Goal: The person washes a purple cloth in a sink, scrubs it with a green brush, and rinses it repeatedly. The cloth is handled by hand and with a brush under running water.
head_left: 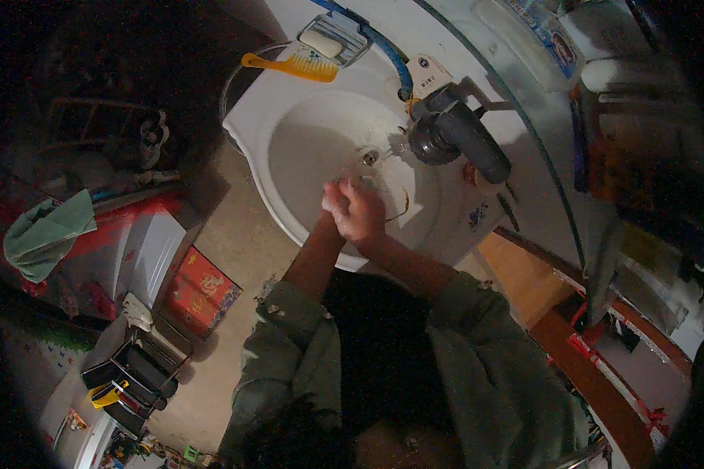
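Note:
Over the white washbasin (270,184), both my hands are pressed together near its front edge. My right hand (363,217) lies across my left hand (336,197), fingers curled around it. Whitish patches that look like lather or wet shine show on the left hand. Some of the left fingers are hidden by the right hand. Just beyond the hands is the metal drain (371,157). Both forearms come out of pushed-up green sleeves (289,313).
On the basin's far rim lie a yellow comb (293,68) and a soap dish (350,39) holding white soap (321,43). A dark hair dryer (465,137) juts over the right side, below a glass shelf (516,102). A red box (201,291) stands on the floor at left.

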Motion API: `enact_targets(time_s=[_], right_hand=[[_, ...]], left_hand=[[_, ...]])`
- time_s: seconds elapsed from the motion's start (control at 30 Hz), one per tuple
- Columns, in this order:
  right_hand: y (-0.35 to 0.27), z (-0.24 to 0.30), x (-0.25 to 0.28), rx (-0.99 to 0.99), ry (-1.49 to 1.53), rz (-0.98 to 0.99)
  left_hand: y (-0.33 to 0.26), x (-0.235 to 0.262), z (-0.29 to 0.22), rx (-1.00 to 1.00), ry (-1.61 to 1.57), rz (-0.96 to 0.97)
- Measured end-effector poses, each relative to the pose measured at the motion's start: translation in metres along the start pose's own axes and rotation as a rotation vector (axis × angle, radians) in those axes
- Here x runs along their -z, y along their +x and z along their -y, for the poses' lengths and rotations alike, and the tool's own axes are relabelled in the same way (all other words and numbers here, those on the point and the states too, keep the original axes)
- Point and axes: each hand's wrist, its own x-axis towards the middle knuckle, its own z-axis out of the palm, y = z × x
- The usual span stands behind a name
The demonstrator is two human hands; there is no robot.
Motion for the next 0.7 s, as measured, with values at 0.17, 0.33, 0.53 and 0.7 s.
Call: enact_targets(time_s=[0.17,0.33,0.53,0.7], right_hand=[[0.024,-0.02,0.032,0.241,-0.542,-0.305],[0.06,-0.011,0.074,0.334,-0.338,-0.424],[0.01,0.016,0.017,0.475,-0.839,-0.418],[-0.035,0.018,-0.025,0.672,-0.737,-0.201]], left_hand=[[0.013,-0.058,0.008,0.265,0.933,-0.997],[0.031,-0.099,0.006,0.146,0.797,-0.835],[0.021,-0.099,-0.005,0.059,0.154,-0.449],[0.01,-0.065,-0.006,0.071,0.414,-0.471]])
